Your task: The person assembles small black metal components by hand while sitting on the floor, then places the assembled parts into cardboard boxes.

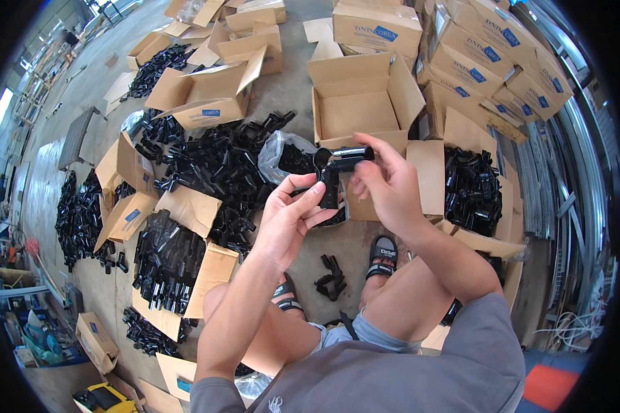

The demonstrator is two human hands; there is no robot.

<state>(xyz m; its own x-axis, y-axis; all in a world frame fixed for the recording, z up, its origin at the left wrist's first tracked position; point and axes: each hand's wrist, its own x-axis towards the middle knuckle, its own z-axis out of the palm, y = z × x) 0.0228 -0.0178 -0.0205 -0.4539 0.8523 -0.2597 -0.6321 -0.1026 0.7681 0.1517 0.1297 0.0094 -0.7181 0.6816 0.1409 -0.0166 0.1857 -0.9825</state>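
Observation:
In front of my body, my left hand (286,213) pinches a black tubular pipe fitting (330,193) between thumb and fingers. My right hand (396,186) grips a glossy black tube-shaped part (351,157), held roughly level. The two parts meet at a ring-like end; whether they are joined or only touching, I cannot tell. Just beyond my hands stands an open cardboard box (341,131), its flaps spread. A clear plastic bag (271,158) with small black pieces sits left of the held parts. Between my feet lie a few black fittings (332,279).
A large heap of black fittings (213,168) spreads over the floor at left. Open boxes of fittings stand at left (217,265) and right (427,182). Stacked closed cartons (475,55) rise at the far right, beside long metal profiles (565,186).

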